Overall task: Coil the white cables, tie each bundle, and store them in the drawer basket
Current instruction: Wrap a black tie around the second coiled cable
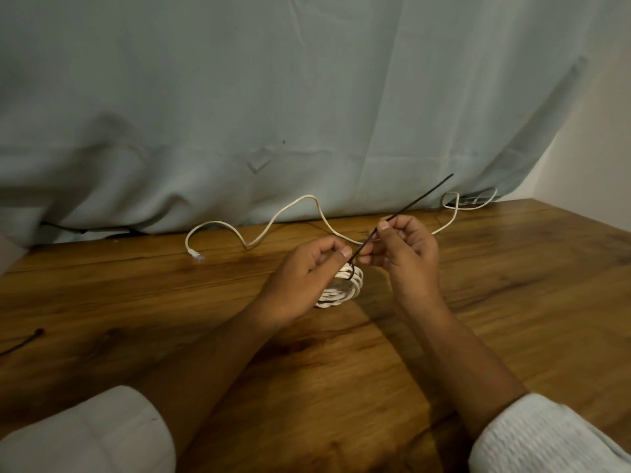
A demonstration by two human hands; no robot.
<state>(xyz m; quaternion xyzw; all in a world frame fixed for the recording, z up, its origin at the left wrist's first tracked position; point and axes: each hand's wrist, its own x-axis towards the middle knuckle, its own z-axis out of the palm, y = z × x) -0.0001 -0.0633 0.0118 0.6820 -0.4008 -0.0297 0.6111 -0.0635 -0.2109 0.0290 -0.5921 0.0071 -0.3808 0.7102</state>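
Note:
A coiled white cable bundle (343, 290) lies on the wooden table (512, 302), partly hidden under my hands. A black cable tie (420, 199) loops around the bundle and its long tail slants up to the right. My left hand (304, 278) pinches the tie just above the coil. My right hand (404, 254) pinches the tail a little higher. A second white cable (273, 221) lies loose and wavy along the back of the table, with a clear plug (197, 256) at its left end.
Another black cable tie (24, 341) lies at the table's left edge. A pale blue cloth (273, 97) hangs behind the table and covers dark cords (85, 230) at its foot. A white wall (601, 148) stands at the right.

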